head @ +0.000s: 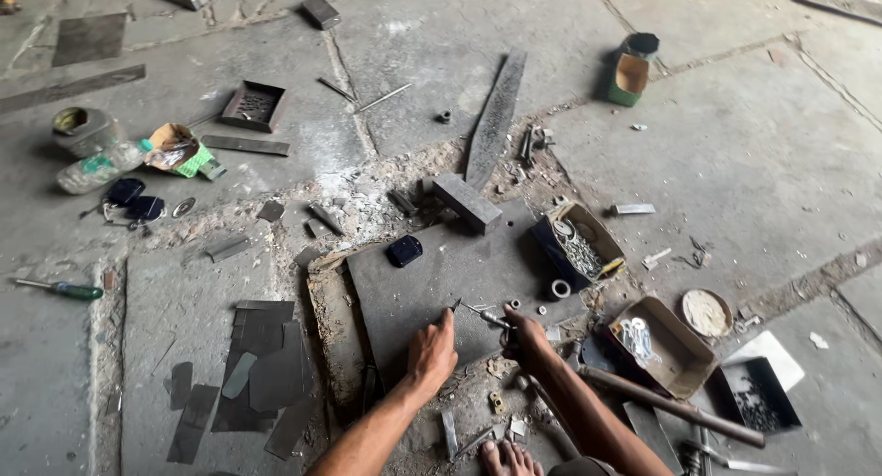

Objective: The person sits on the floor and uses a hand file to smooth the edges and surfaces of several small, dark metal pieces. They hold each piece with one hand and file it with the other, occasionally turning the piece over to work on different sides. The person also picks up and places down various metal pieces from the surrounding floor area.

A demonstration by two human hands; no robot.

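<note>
Now the person crouches over the dark metal plate (441, 274) lying flat on the cracked concrete floor (753, 154), both arms stretched down to its near edge. The left hand (432, 355) rests knuckles-up on the plate, fingers curled, pinning something too small to make out; the right hand (525, 340) is clenched around a thin pointed tool (480, 313) whose tip angles toward the left fingertips. It looks like a marking or fixing step right at the plate's front rim, and my guess is it wants a steady left hand and a short, careful push with the tool. Room is tight on the right: a cardboard box of bright hardware (654, 345) sits just beside the right forearm, with a long wooden handle (669, 405) lying under it. A small black block (404, 250) and a grey bar (467, 202) occupy the plate's far side, well apart from the hands. A bare foot (508, 459) shows just below.
</note>
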